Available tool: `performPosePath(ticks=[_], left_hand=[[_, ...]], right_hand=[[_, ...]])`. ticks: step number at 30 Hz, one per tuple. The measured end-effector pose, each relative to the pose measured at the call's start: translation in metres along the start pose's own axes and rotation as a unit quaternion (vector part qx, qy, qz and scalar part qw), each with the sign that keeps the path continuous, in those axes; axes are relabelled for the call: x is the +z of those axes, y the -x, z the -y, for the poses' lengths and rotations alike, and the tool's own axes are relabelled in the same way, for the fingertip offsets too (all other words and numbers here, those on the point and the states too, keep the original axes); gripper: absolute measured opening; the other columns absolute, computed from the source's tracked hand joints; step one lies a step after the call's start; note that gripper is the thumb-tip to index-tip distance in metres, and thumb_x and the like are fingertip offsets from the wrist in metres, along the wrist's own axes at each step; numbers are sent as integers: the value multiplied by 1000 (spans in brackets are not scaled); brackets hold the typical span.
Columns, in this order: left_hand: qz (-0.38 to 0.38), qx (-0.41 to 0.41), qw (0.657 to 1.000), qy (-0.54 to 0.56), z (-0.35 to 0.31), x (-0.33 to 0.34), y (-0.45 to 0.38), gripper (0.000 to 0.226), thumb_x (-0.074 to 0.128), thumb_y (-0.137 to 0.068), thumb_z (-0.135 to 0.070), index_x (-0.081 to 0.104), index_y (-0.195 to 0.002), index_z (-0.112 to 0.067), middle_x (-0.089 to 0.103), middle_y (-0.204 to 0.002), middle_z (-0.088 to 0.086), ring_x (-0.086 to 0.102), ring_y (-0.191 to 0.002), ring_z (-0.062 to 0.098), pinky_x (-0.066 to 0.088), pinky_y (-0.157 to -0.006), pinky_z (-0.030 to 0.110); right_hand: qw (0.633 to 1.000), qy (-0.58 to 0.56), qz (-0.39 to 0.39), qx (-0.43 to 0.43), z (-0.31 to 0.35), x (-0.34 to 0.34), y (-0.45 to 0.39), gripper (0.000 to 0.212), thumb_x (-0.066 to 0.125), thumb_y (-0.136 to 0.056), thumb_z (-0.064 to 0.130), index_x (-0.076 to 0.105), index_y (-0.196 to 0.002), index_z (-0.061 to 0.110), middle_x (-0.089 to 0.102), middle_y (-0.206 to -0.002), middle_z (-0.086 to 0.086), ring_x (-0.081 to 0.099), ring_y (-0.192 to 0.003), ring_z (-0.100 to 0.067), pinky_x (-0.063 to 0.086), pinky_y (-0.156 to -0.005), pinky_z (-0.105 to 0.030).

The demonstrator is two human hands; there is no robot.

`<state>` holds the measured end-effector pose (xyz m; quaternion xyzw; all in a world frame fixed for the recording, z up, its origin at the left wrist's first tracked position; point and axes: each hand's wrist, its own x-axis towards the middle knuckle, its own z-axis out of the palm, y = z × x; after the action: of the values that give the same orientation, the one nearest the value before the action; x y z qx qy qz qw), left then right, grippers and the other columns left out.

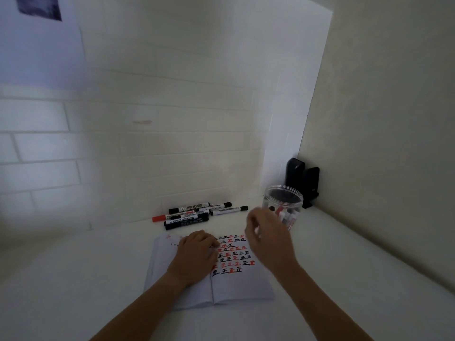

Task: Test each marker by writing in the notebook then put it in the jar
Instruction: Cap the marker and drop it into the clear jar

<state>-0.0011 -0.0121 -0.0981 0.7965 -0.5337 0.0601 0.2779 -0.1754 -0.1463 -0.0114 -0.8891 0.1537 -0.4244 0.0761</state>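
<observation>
Left hand [197, 252] rests on the open notebook [236, 286], fingers loosely bent, holding nothing. Right hand [267, 233] hovers blurry just beside the jar [283, 200], fingers loosely curled, nothing in it. The jar sits near the worktop's [86, 279] back right corner with some markers inside. Loose markers [189, 215] lie by the back edge.

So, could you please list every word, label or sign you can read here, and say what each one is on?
"WHITEBOARD": on the rear black-capped marker.
"WHITEBOARD MARKER": upside down on the front marker.
"正": repeated in red and black on the notebook page.
Labels on the other loose markers and those in the jar: too blurred to read.
</observation>
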Motion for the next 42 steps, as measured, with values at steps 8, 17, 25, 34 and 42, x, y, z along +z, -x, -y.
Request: performPosePath(ticks=[8,17,25,34,42], left_hand=[[-23,-22,999,19,10,5,-9,37,41,-90,-48,60,-118,-33,53,-124,-14,45,-120,7,34,-103,37],[-60,-135,980,-132,59,-20,-40,41,67,-85,-11,61,-125,-15,58,-127,8,50,-120,30,41,-96,43],[-59,-105,980,-159,65,-25,-57,27,61,-80,-5,66,-107,-8,62,-107,14,55,-102,34,48,-85,43],[-105,-62,988,93,-11,-36,-45,19,69,-83,-9,61,-98,-18,61,-84,-1,58,-72,13,46,-64,30],[30,-236,876,420,-74,-38,-22,13,59,-97,-14,69,-96,-6,74,-88,14,74,-78,26,62,-79,42]], right_hand=[[988,-11,150,30,-21,65,60,22,44,-94,35,60,-91,21,56,-90,8,49,-75,-5,37,-63,-12],[985,-10,167,40,-20,68,59,10,50,-99,29,57,-96,23,49,-94,12,46,-76,-3,32,-62,-8],[985,-21,162,53,-16,66,57,10,51,-99,27,57,-96,20,53,-94,7,46,-76,-6,32,-62,-10],[984,-49,153,80,-10,55,56,44,51,-100,22,44,-143,21,55,-130,3,58,-94,-9,42,-74,-8],[987,-81,136,33,-10,55,61,45,57,-95,23,47,-139,21,53,-126,0,61,-95,-17,57,-73,-33]])
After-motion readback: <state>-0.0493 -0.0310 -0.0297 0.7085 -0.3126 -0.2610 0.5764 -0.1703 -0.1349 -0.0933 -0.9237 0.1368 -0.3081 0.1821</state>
